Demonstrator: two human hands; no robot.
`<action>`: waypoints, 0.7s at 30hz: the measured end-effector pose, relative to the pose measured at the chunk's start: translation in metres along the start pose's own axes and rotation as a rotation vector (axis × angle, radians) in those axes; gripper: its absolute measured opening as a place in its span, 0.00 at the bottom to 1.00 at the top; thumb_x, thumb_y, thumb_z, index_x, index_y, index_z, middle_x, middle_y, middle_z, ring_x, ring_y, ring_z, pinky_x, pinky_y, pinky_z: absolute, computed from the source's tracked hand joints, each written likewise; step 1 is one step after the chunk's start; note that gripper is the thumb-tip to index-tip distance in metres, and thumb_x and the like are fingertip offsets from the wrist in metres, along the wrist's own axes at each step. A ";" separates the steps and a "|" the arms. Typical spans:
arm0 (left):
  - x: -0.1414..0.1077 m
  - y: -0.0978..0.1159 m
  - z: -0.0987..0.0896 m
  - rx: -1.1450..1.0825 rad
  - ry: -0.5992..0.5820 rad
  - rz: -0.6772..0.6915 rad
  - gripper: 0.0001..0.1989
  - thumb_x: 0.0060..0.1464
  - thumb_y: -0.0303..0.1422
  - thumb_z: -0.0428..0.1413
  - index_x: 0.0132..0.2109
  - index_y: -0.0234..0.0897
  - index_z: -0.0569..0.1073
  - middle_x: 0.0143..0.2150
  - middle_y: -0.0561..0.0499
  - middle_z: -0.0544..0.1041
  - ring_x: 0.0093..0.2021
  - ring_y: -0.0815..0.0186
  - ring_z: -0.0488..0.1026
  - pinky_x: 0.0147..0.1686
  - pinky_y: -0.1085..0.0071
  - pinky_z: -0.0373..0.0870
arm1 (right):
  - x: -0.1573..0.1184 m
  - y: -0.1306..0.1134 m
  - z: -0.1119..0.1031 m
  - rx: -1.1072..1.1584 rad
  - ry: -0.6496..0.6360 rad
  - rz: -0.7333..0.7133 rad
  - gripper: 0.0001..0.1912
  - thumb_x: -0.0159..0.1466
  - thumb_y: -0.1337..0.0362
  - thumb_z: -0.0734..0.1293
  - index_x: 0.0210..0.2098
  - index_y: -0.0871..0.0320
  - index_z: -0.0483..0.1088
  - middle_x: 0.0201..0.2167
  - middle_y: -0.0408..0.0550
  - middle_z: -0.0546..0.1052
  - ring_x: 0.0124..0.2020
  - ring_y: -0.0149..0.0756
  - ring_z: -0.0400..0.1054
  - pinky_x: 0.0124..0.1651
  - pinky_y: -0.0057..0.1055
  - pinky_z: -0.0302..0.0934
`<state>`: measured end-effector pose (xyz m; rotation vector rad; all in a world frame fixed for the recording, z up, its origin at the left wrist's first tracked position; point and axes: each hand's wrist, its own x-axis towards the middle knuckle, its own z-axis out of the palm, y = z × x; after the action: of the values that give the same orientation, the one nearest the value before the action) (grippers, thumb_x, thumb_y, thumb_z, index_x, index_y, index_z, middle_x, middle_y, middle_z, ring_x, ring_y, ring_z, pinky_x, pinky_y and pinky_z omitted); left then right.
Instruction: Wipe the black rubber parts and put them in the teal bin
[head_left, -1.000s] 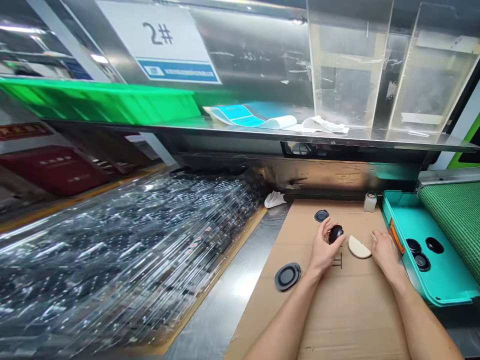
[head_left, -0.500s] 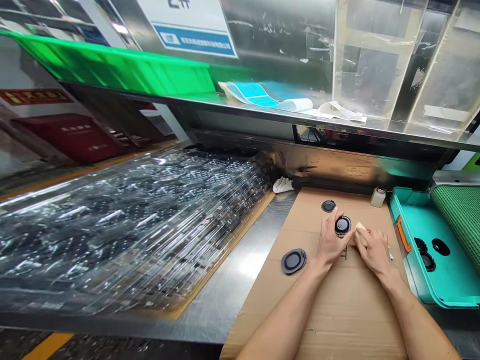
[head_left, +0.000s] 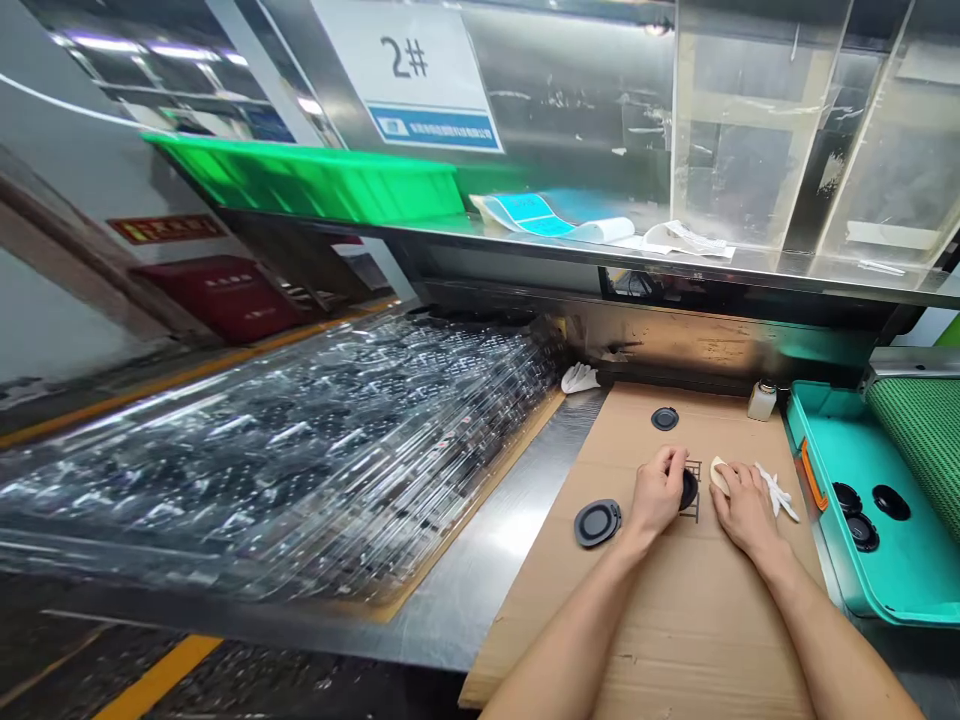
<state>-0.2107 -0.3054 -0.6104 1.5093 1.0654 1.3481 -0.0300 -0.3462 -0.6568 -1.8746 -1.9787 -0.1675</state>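
My left hand (head_left: 658,492) is closed on a round black part (head_left: 689,488), seen partly from the side and half hidden by the fingers. It is over a dark grid mark (head_left: 694,515) on the cardboard sheet (head_left: 675,610). To its right, my right hand (head_left: 744,505) grips a cream-coloured pad (head_left: 718,472), its edge showing beyond the fingertips. Beside that hand lies a crumpled white cloth or glove (head_left: 778,493). One dark round part (head_left: 664,418) rests on the cardboard behind my left hand, and a larger grey oval one (head_left: 598,523) to its left.
Stacked clear plastic trays (head_left: 300,450) cover the left side. A teal bin (head_left: 915,595) holding several black parts stands at right beside a green conveyor belt (head_left: 919,430). Behind are a small bottle (head_left: 762,400), a white glove (head_left: 579,378) and an overhead shelf (head_left: 675,262).
My left hand has turned the black part from facing up to a side-on tilt and lowered it. My right hand has drawn slightly away from it, still with the pad. The whole view has shifted.
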 end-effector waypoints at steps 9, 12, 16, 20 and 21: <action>-0.022 -0.030 -0.118 0.540 0.244 -0.114 0.12 0.60 0.45 0.55 0.41 0.41 0.73 0.25 0.52 0.76 0.29 0.58 0.73 0.36 0.66 0.64 | -0.001 0.003 0.001 0.053 -0.045 0.026 0.17 0.71 0.57 0.61 0.58 0.51 0.71 0.54 0.52 0.74 0.54 0.48 0.62 0.59 0.43 0.53; -0.025 -0.045 -0.111 0.540 0.221 -0.094 0.11 0.57 0.41 0.58 0.44 0.41 0.75 0.28 0.50 0.77 0.33 0.57 0.75 0.41 0.64 0.67 | -0.003 0.001 0.000 0.076 -0.047 0.041 0.17 0.71 0.58 0.62 0.57 0.51 0.71 0.53 0.52 0.74 0.55 0.48 0.61 0.60 0.43 0.52; -0.030 -0.050 -0.099 0.444 0.257 -0.070 0.07 0.55 0.37 0.60 0.40 0.41 0.78 0.38 0.44 0.79 0.46 0.52 0.75 0.54 0.59 0.67 | -0.004 0.002 0.001 0.108 -0.040 0.040 0.17 0.71 0.58 0.62 0.57 0.51 0.71 0.55 0.52 0.73 0.56 0.47 0.60 0.62 0.43 0.50; -0.042 -0.042 -0.108 0.428 0.067 -0.055 0.14 0.58 0.39 0.59 0.49 0.40 0.79 0.54 0.40 0.78 0.59 0.51 0.70 0.66 0.53 0.56 | -0.005 0.002 0.004 0.111 -0.038 0.049 0.16 0.71 0.58 0.62 0.56 0.51 0.71 0.54 0.52 0.73 0.57 0.47 0.60 0.61 0.43 0.50; -0.047 -0.039 -0.112 0.427 0.003 -0.055 0.17 0.56 0.40 0.61 0.52 0.41 0.78 0.58 0.40 0.76 0.62 0.50 0.68 0.68 0.52 0.54 | -0.005 0.002 0.004 0.114 -0.038 0.050 0.16 0.71 0.58 0.62 0.56 0.51 0.71 0.54 0.52 0.73 0.57 0.47 0.60 0.61 0.43 0.50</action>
<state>-0.3275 -0.3335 -0.6523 1.7647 1.4523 1.1296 -0.0292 -0.3490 -0.6627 -1.8651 -1.9216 -0.0050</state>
